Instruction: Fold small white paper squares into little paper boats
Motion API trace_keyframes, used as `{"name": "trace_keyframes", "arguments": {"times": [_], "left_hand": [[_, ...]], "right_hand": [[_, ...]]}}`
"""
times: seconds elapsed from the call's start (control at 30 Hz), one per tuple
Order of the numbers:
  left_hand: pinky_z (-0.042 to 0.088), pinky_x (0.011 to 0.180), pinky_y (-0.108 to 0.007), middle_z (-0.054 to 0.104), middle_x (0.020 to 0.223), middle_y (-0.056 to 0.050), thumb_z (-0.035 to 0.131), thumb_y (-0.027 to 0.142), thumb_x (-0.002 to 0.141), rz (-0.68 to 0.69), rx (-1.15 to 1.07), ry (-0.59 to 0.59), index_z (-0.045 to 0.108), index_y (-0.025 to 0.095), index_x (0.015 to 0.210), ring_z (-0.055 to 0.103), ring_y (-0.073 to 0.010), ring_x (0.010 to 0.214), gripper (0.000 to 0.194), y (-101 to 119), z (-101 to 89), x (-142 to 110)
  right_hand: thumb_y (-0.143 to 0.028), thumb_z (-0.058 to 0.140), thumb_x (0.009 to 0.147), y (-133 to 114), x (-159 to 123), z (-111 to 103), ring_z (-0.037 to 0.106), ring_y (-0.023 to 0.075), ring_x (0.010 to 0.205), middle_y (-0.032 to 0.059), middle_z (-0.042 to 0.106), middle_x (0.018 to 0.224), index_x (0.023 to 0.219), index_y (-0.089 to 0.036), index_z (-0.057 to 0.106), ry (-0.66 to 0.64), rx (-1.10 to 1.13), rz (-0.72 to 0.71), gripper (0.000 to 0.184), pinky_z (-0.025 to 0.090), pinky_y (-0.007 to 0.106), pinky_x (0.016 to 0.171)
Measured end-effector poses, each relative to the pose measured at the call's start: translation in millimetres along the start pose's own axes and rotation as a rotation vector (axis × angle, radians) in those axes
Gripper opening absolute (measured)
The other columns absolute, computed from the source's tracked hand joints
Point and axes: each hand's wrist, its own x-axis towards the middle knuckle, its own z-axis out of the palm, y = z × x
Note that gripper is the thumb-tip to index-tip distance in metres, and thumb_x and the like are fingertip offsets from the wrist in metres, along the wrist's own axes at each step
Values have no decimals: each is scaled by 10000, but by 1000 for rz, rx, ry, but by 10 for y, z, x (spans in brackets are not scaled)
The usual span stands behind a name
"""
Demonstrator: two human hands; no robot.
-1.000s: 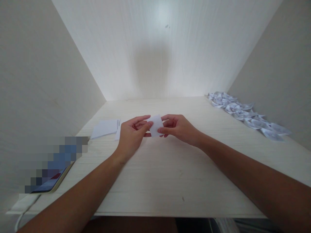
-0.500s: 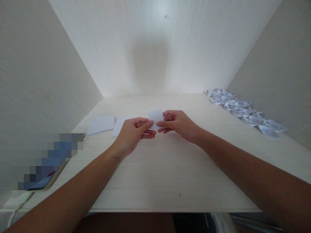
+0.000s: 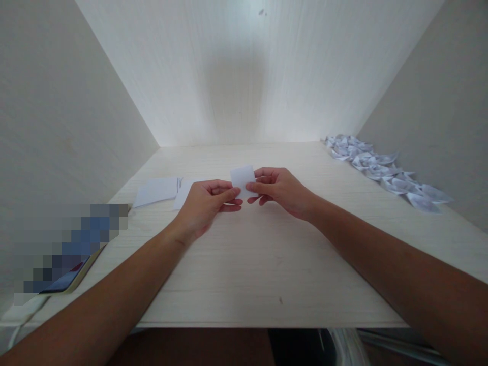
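Observation:
A small white piece of paper is held up between both hands above the middle of the table. My left hand pinches its lower left edge, thumb in front. At its right edge, my right hand grips it with thumb and fingers. The paper looks flat and roughly rectangular; whether it is folded I cannot tell. Behind my left hand lie white paper sheets, with one sheet partly covered by the hand.
Along the right wall runs a heap of folded white paper pieces. A phone, partly pixelated, leans at the left wall with a cable near it. The pale table is boxed in by walls on three sides.
The paper is tilted slightly more than before, its right side higher. Both hands keep their grip on it. The whole view has shifted a little.

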Motion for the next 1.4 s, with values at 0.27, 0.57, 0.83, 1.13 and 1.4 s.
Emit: {"name": "trace_keyframes", "arguments": {"times": [0.27, 0.57, 0.83, 1.13, 1.4], "left_hand": [[652, 629, -332, 799, 790, -98, 956, 270, 585, 0, 15, -16, 785, 123, 843, 746, -195, 625, 342, -10, -15, 10], [647, 609, -315, 787, 744, -78, 970, 239, 571, -22, -13, -21, 773, 121, 814, 756, -202, 633, 334, -25, -26, 17], [648, 629, -342, 784, 745, -81, 978, 245, 548, -41, -14, -23, 774, 126, 801, 752, -209, 638, 346, -23, -26, 21], [645, 648, -340, 788, 762, -84, 972, 248, 563, -44, -13, -48, 779, 127, 811, 747, -201, 644, 336, -16, -17, 17], [641, 678, -351, 783, 784, -83, 954, 242, 585, -40, -16, -77, 777, 124, 826, 741, -194, 662, 322, -15, -31, 12]], "right_hand": [[-261, 762, 849, -1, 14, -27, 696, 136, 667, 24, 737, 910, 1464, -218, 540, 55, -191, -191, 656, 587, 239, 524], [-317, 870, 726, 19, -40, -143, 502, 374, 1393, 210, 309, 1648, 1533, -233, 431, -27, -929, -726, 922, 618, 494, 933], [-195, 758, 812, -30, -70, -109, 577, 328, 1326, 196, 570, 1434, 1458, -180, 480, -60, -1098, -820, 703, 539, 500, 1085], [-194, 717, 831, 6, -70, -109, 605, 319, 1287, 182, 585, 1435, 1438, -185, 502, -45, -1087, -843, 644, 572, 476, 1034], [-184, 704, 836, -32, -77, -97, 619, 304, 1288, 162, 616, 1417, 1423, -198, 543, -61, -1111, -876, 608, 556, 457, 1057]]}}
